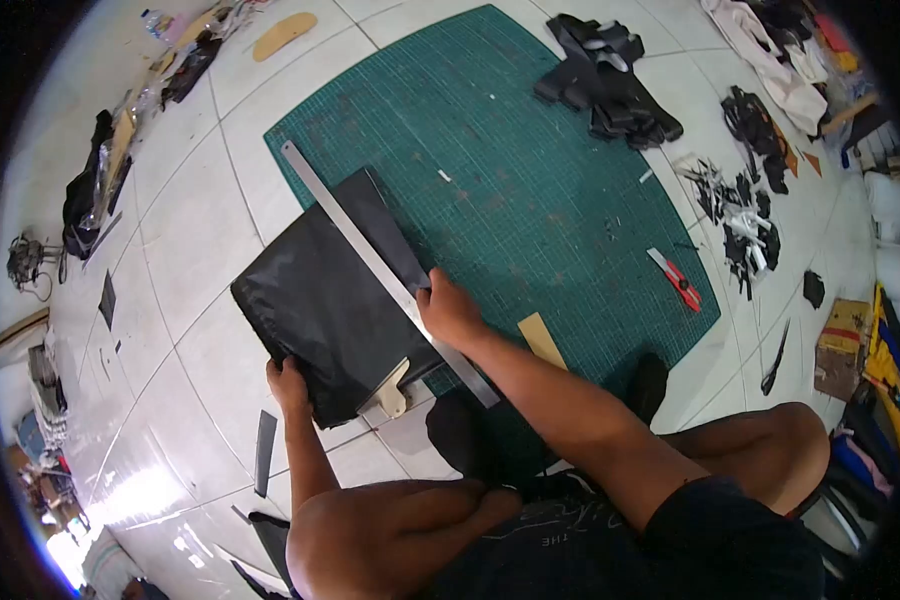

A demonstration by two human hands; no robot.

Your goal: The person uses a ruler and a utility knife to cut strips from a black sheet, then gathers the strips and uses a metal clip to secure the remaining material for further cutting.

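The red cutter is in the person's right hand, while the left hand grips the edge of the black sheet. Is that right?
Not quite. The head view shows the red cutter lying loose on the green mat, away from both hands. The right hand is pressing on the metal ruler instead. The left hand does grip the edge of the black sheet.

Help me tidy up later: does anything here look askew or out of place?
The black fabric lies askew, partly off the cutting mat onto the tiles, with the ruler slanted across it under the right hand; the left hand grips its near edge. Black and white scraps litter the tiles right of the mat.
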